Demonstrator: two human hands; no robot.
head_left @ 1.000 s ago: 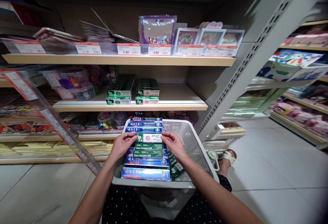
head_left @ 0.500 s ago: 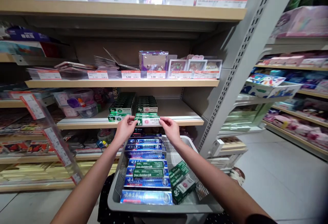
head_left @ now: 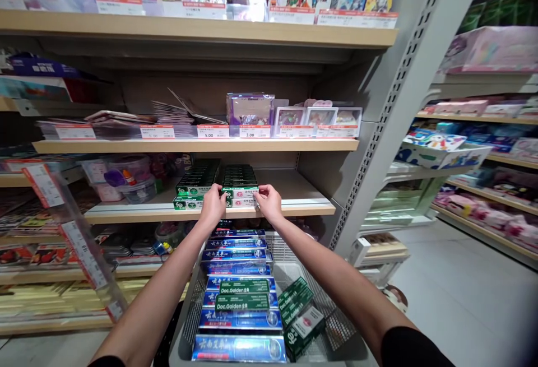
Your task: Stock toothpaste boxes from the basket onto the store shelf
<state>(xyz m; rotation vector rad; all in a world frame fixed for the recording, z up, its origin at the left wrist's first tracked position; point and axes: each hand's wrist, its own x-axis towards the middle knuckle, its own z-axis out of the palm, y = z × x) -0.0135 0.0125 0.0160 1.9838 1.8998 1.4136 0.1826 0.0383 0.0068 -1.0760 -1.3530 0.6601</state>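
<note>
My left hand (head_left: 213, 205) and my right hand (head_left: 269, 201) pinch opposite ends of a green-and-white Doc.Golden toothpaste box (head_left: 244, 193). It lies flat on a similar box at the front of the right-hand row on the shelf. Behind it, the row of dark green boxes (head_left: 239, 174) runs back into the shelf. Left of my left hand stands another row of these boxes (head_left: 194, 191). Below my arms, a grey basket (head_left: 187, 322) holds several blue toothpaste boxes (head_left: 239, 349), with green Doc.Golden boxes (head_left: 241, 302) on top and more green boxes (head_left: 305, 328) at its right side.
The wood-edged shelf (head_left: 302, 210) sits under a higher shelf (head_left: 294, 144) with price labels and small packs. Plastic tubs (head_left: 134, 179) stand to the left. A slanted label strip (head_left: 84, 249) juts out at left, and a slotted metal upright (head_left: 378, 148) rises at right.
The held toothpaste box has moved back and up from the shelf's front edge, into line on top of the right-hand row. Both hands went with it. The view has tilted slightly upward.
</note>
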